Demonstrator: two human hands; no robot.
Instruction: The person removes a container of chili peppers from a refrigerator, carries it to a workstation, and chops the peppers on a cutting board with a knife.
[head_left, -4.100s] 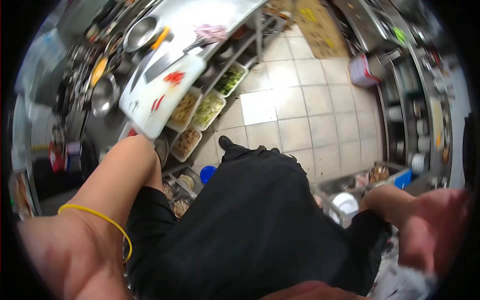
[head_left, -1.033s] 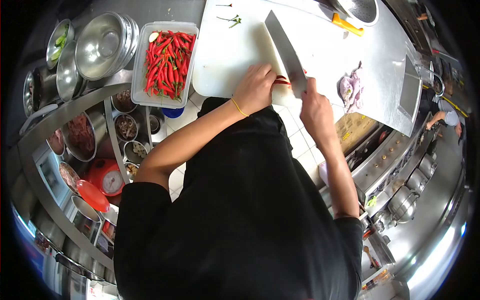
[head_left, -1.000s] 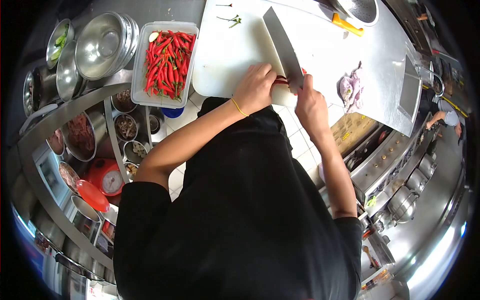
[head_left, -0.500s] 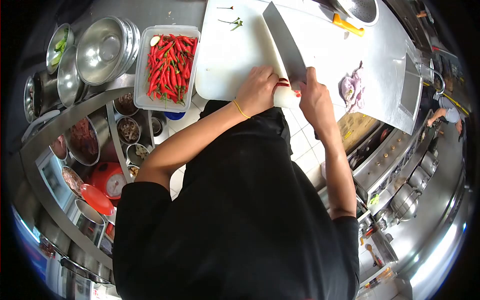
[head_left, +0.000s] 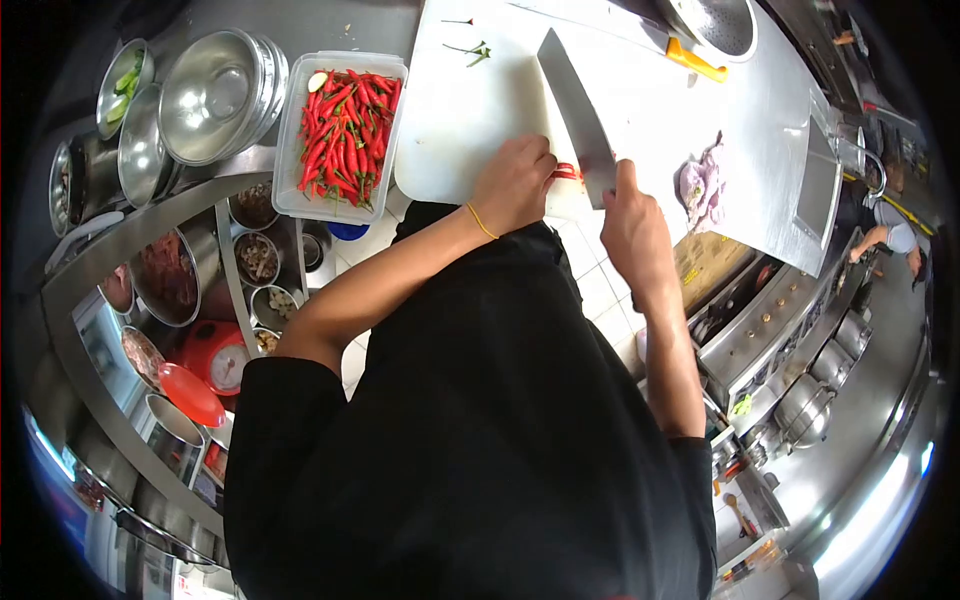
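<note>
My left hand (head_left: 514, 183) presses red chillies (head_left: 566, 172) down on the near edge of a white cutting board (head_left: 470, 110). A yellow band sits on that wrist. My right hand (head_left: 628, 218) grips the handle of a broad cleaver (head_left: 578, 112), whose blade stands across the chillies right beside my left fingers. A clear plastic tub of whole red chillies (head_left: 343, 130) lies just left of the board. A few chilli stems (head_left: 470, 48) lie at the board's far side.
Stacked steel bowls (head_left: 215, 95) stand left of the tub. Containers of ingredients (head_left: 255, 255) fill the shelf below the counter, by a red scale (head_left: 222, 352). A pink cloth (head_left: 698, 182) and an orange-handled strainer (head_left: 715, 25) lie on the steel counter. Another person (head_left: 890, 240) is at far right.
Four seconds ago I faced the floor and shelves; now I stand over the board. Over the last second the cleaver has rocked up and down on the chillies while my left hand stayed put.
</note>
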